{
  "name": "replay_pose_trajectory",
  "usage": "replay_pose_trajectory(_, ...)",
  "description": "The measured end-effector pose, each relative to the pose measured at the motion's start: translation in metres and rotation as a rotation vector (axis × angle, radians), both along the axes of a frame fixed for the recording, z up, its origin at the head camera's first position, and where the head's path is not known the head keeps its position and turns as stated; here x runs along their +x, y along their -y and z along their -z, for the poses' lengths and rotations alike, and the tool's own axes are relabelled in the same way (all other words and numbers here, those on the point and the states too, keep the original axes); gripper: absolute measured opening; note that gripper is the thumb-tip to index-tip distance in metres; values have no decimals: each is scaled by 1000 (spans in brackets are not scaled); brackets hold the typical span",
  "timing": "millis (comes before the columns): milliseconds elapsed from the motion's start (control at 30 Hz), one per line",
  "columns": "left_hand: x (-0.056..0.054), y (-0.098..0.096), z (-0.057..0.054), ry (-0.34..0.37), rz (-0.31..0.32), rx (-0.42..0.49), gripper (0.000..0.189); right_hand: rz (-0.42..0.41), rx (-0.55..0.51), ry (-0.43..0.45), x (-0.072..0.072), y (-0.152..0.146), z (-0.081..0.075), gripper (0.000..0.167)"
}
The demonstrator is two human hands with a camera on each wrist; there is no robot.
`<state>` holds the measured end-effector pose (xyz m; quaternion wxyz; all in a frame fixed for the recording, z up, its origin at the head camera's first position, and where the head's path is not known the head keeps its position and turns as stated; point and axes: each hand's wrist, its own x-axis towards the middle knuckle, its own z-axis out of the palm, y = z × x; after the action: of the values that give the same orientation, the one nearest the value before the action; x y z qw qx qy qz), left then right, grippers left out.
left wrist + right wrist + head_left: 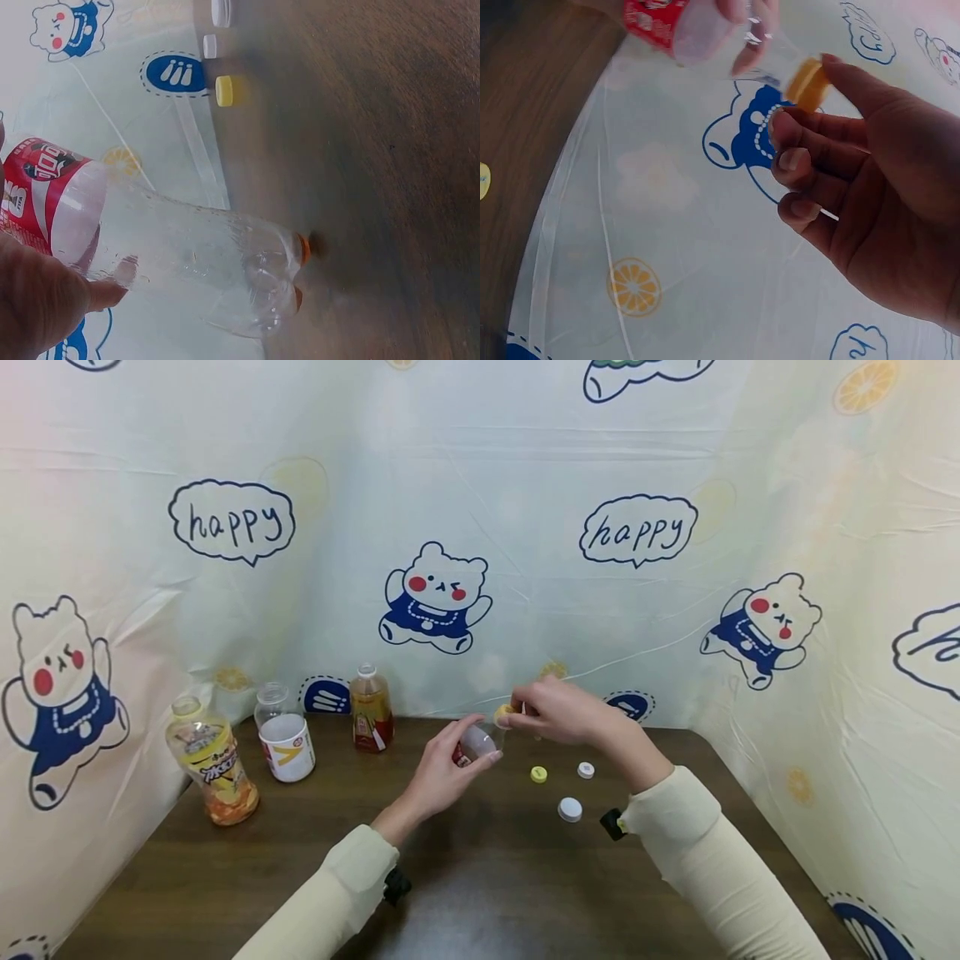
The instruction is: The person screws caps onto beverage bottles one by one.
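Note:
My left hand grips a clear plastic bottle round its red label. The bottle is tilted, its base low over the table in the left wrist view. My right hand pinches an orange-yellow bottle cap between thumb and index finger, at the bottle's mouth. The other fingers of that hand are bent and hold nothing. Whether the cap sits on the threads or just touches the mouth, I cannot tell. To the right of the bottle lie a yellow cap, a small white cap and a larger white cap.
Three uncapped bottles stand at the left of the dark wooden table: one with a yellow label, a clear one with a white label, and an amber one. A printed curtain hangs round the table's back and sides.

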<state>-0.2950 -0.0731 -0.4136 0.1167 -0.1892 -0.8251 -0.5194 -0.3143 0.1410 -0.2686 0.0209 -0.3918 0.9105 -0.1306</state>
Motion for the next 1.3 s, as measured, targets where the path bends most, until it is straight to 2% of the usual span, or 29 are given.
replay_pose_trajectory(200,2,0,0,16,18,-13,62,63,31,9,2,-3,-2,34)
replay_pose_trajectory(333,2,-1,1,14,22,-15,60,37,28,48,2,-6,-5,45)
replay_pose_trajectory(533,1,-1,-1,-1,20,-23,59,-39,-2,84,0,-5,-9,31)
replay_pose_trajectory(733,1,0,1,28,28,-29,58,-68,-40,96,-2,-4,-7,20)
replay_pose_trajectory(900,2,1,2,43,16,-24,59,-47,-26,44,-2,-1,-3,19)
replay_pose_trajectory(1033,3,0,2,23,26,-36,61,-20,-11,27,-1,1,-5,19)
replay_pose_trajectory(1300,3,1,1,16,41,-38,63,-3,11,54,1,-4,-11,28)
